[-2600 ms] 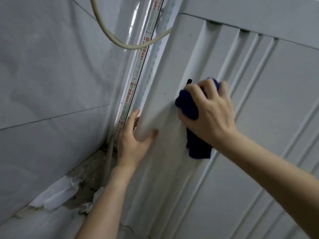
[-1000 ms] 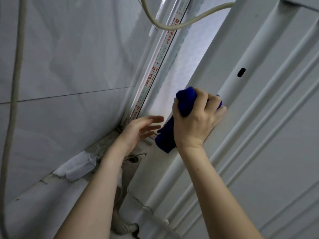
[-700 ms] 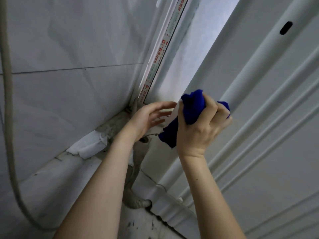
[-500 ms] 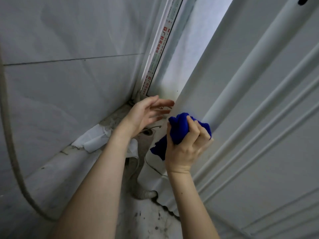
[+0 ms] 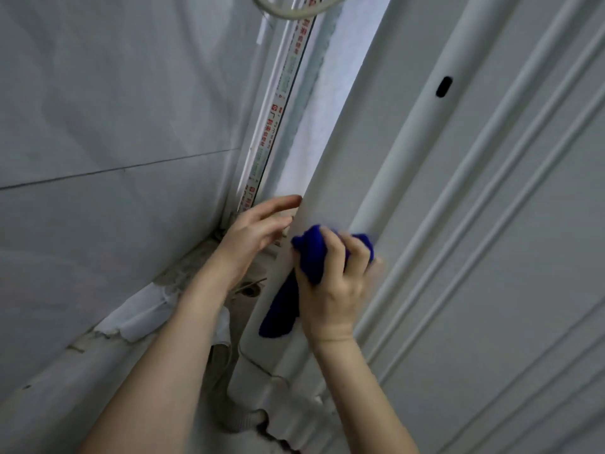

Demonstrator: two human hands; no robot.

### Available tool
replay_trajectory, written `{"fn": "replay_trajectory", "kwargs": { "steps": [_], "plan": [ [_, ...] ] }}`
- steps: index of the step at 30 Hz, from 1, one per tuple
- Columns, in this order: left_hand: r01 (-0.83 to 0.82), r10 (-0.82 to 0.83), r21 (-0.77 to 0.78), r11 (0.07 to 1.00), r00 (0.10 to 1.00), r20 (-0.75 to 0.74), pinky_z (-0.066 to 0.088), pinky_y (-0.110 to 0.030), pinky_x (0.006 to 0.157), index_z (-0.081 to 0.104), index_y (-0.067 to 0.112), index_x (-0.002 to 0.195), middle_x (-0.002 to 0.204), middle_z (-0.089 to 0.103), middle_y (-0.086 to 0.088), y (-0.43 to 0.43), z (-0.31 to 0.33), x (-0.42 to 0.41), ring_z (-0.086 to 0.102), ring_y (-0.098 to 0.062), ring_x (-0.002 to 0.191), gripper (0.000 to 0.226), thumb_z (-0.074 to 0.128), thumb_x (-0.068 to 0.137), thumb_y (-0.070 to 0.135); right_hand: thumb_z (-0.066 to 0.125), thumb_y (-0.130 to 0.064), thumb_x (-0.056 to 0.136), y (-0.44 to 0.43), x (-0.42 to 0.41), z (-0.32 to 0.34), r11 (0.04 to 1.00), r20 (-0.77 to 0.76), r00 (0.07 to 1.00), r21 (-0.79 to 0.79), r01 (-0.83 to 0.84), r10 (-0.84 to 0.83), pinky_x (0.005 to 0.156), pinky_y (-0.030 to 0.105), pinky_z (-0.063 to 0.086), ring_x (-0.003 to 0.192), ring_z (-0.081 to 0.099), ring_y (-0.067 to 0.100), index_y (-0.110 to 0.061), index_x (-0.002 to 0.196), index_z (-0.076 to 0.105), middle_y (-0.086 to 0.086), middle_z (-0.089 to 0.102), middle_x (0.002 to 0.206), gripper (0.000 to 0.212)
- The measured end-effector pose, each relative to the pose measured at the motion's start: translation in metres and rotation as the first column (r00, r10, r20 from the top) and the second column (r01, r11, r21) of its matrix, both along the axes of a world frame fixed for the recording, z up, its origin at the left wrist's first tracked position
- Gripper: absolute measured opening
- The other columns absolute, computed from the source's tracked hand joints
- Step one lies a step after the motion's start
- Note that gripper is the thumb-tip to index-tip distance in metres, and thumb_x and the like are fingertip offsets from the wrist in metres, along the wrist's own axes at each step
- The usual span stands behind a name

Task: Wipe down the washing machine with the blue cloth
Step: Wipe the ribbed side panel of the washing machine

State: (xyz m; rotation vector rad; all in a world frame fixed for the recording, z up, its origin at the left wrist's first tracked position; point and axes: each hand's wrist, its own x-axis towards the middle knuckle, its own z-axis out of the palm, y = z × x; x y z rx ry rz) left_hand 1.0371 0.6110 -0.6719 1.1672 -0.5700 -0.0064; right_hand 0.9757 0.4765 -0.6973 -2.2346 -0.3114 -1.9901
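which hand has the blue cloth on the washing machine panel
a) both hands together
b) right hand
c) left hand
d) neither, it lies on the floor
B: the right hand grips the bunched blue cloth against the white side of the washing machine, while the left hand holds nothing, its fingers straight near the panel's edge.
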Motion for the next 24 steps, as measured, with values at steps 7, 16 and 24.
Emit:
{"fn": "replay_trajectory", "kwargs": {
  "steps": [7,16,24],
  "plan": [
    [-0.043,0.077,-0.179,0.983,0.979,0.19,0.05,-0.023,0.094,0.058,0.048,0.126,0.133,0.061,0.023,-0.032,0.032,-0.003,0.056,-0.002,0.124,0.055,0.066,0.078,0.022,0.075,-0.038,0.075,-0.033,0.009,0.266,0.977,0.488,0.848,0.153,0.148,-0.205,0.084,0.013,0.022,0.094,0.058,0.038,-0.002,0.107,0.068,0.021,0.063,0.108,0.048],
    [-0.014,0.071,-0.278,0.96,0.979,0.194,0.051,-0.02,0.091,0.059,0.04,0.127,0.135,0.062,0.01,-0.041,0.034,-0.006,0.058,-0.009,0.126,0.044,0.057,0.087,0.023,0.08,-0.034,0.082,-0.044,-0.001,0.149,0.989,0.237,0.96,0.035,0.146,-0.15,0.089,0.04,0.04,0.097,0.057,0.035,-0.003,0.106,0.07,0.016,0.063,0.098,0.04],
    [-0.047,0.087,-0.217,0.975,0.98,0.18,0.047,-0.02,0.097,0.057,0.035,0.127,0.139,0.059,0.008,-0.035,0.044,-0.015,0.057,-0.005,0.126,0.044,0.058,0.084,0.023,0.08,-0.031,0.084,-0.039,-0.011,0.037,0.987,0.128,0.979,0.03,0.159,-0.161,0.088,0.032,0.036,0.085,0.059,0.032,-0.008,0.108,0.069,0.005,0.058,0.105,0.035]
  ]
}}
